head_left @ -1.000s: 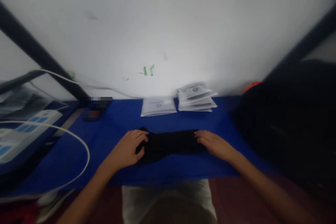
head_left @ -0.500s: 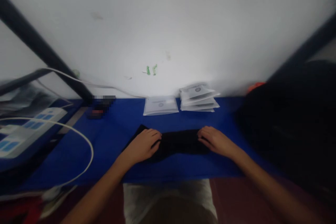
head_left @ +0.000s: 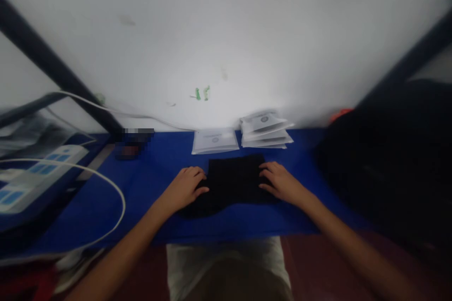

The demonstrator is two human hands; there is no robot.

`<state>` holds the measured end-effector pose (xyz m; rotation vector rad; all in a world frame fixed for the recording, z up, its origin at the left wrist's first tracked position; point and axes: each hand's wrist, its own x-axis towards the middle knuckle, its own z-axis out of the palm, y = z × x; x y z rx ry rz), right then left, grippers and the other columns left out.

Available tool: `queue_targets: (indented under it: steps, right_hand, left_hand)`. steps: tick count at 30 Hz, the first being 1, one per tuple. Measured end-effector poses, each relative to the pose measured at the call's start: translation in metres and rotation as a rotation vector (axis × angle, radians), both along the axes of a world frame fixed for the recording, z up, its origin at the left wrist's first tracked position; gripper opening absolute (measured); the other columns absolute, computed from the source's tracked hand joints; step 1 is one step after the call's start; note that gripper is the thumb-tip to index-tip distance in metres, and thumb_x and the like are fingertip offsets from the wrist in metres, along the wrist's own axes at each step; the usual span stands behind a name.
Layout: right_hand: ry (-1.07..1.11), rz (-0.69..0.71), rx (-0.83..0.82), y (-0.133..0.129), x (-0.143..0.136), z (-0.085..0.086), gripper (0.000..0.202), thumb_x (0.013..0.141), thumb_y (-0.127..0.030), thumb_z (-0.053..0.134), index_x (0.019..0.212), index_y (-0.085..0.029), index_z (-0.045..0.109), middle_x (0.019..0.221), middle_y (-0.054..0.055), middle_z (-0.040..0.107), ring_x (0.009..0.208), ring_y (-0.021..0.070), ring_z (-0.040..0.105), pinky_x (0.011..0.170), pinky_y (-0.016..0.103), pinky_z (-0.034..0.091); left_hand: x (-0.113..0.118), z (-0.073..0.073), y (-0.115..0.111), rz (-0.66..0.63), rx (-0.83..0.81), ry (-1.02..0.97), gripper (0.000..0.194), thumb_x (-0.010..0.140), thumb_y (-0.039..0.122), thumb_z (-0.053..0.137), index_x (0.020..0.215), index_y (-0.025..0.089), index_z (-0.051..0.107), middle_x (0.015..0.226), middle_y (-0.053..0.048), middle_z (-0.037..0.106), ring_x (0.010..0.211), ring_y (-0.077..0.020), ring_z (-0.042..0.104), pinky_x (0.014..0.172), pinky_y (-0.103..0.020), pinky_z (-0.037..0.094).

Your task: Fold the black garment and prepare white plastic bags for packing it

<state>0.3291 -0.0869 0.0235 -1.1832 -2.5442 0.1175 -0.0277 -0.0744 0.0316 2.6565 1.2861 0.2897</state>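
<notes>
A black cloth [head_left: 235, 181], folded or layered, lies on the blue tabletop in front of me. Its dark colour hides most of its folds. My left hand [head_left: 187, 187] rests at the cloth's left side, thumb apart from the bent fingers, fingertips near the edge of the upper layer. On the opposite side my right hand [head_left: 280, 181] touches the cloth's right edge, with thumb and fingers spread over it. Part of the cloth extends beneath and below my left hand.
Behind the cloth lie a flat white packet [head_left: 215, 142] and a stack of white packets [head_left: 264, 129] against the wall. At left are a power strip [head_left: 42, 176], a looping white cable [head_left: 122, 197] and a blurred dark object [head_left: 132, 146]. A large black mass [head_left: 388, 164] fills the right.
The cloth's middle now reaches farther toward the wall and looks taller. My left hand has shifted slightly left, my right hand slightly left and up; the fingers of both are more spread.
</notes>
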Motion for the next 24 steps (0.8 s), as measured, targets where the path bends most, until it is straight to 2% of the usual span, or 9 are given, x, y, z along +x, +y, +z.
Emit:
queue_targets:
  steps: [3,7,10,13,14,16,19,22,24]
  right_hand:
    - [0.020,-0.066,-0.020,0.001,0.001,-0.001,0.011,0.086,-0.008,0.059,0.093,-0.017,0.060,0.111,0.015,0.063,0.104,0.0281,0.059,0.089,0.044,0.050]
    - [0.141,-0.118,-0.057,-0.004,0.009,0.021,0.024,0.079,-0.001,0.053,0.095,-0.017,0.058,0.103,0.012,0.065,0.097,0.0258,0.060,0.086,0.041,0.051]
    - [0.216,0.050,-0.294,-0.022,0.024,0.043,0.022,0.080,-0.006,0.057,0.097,-0.020,0.062,0.097,0.005,0.068,0.090,0.0196,0.064,0.081,0.032,0.052]
    - [0.214,0.116,-0.444,-0.028,0.034,0.052,0.017,0.086,-0.026,0.067,0.102,-0.023,0.064,0.094,0.002,0.071,0.086,0.0183,0.068,0.079,0.030,0.054]
    - [0.219,0.081,-0.406,-0.022,0.035,0.052,0.018,0.088,-0.032,0.066,0.103,-0.023,0.064,0.096,0.003,0.071,0.087,0.0193,0.068,0.080,0.031,0.055]
    - [0.213,-0.049,-0.194,0.000,0.033,0.048,0.019,0.094,-0.035,0.057,0.106,-0.021,0.064,0.102,0.007,0.070,0.095,0.0229,0.067,0.085,0.037,0.055]
    - [0.060,-0.234,0.237,0.051,0.024,0.043,0.031,0.096,-0.022,0.048,0.124,-0.014,0.058,0.125,0.017,0.063,0.118,0.0310,0.057,0.102,0.046,0.045]
    - [-0.186,-0.292,0.403,0.098,0.015,0.041,0.048,0.089,-0.009,0.048,0.137,-0.008,0.049,0.143,0.022,0.050,0.132,0.0339,0.044,0.108,0.047,0.036]
    - [-0.279,-0.298,0.428,0.119,0.012,0.041,0.047,0.087,-0.005,0.045,0.134,-0.007,0.052,0.140,0.022,0.053,0.128,0.0339,0.046,0.104,0.046,0.036]
  left_hand:
    - [0.002,0.003,0.002,0.030,0.025,-0.013,0.007,0.093,0.024,0.056,0.095,0.018,0.060,0.105,-0.008,0.065,0.099,-0.0259,0.060,0.088,-0.040,0.044]
    - [0.010,0.030,-0.010,0.049,0.087,-0.093,0.009,0.094,0.022,0.050,0.095,0.019,0.058,0.096,-0.008,0.066,0.094,-0.0253,0.060,0.086,-0.040,0.043]
    - [0.004,0.051,-0.041,-0.096,-0.081,-0.122,0.010,0.094,0.029,0.052,0.096,0.022,0.059,0.093,-0.004,0.066,0.088,-0.0213,0.061,0.082,-0.035,0.046]
    - [-0.003,0.056,-0.066,-0.167,-0.288,-0.103,0.017,0.088,0.038,0.064,0.100,0.025,0.062,0.094,-0.001,0.068,0.089,-0.0202,0.063,0.079,-0.031,0.049]
    - [-0.004,0.055,-0.069,-0.162,-0.324,-0.101,0.022,0.087,0.041,0.066,0.104,0.026,0.063,0.095,-0.001,0.070,0.089,-0.0204,0.064,0.079,-0.030,0.050]
    - [-0.002,0.048,-0.067,-0.140,-0.331,-0.109,0.029,0.090,0.043,0.062,0.114,0.027,0.063,0.100,-0.002,0.071,0.092,-0.0205,0.067,0.082,-0.031,0.052]
    - [0.005,0.031,-0.051,-0.126,-0.216,-0.121,0.033,0.098,0.038,0.051,0.127,0.026,0.061,0.120,-0.006,0.068,0.109,-0.0224,0.065,0.096,-0.036,0.051]
    - [0.009,0.010,-0.037,-0.148,-0.071,-0.100,0.042,0.097,0.038,0.053,0.138,0.027,0.055,0.144,-0.010,0.054,0.133,-0.0278,0.051,0.110,-0.046,0.041]
    - [0.010,-0.003,-0.033,-0.166,-0.043,-0.064,0.058,0.094,0.045,0.056,0.148,0.027,0.042,0.155,-0.011,0.041,0.142,-0.0305,0.039,0.115,-0.051,0.033]
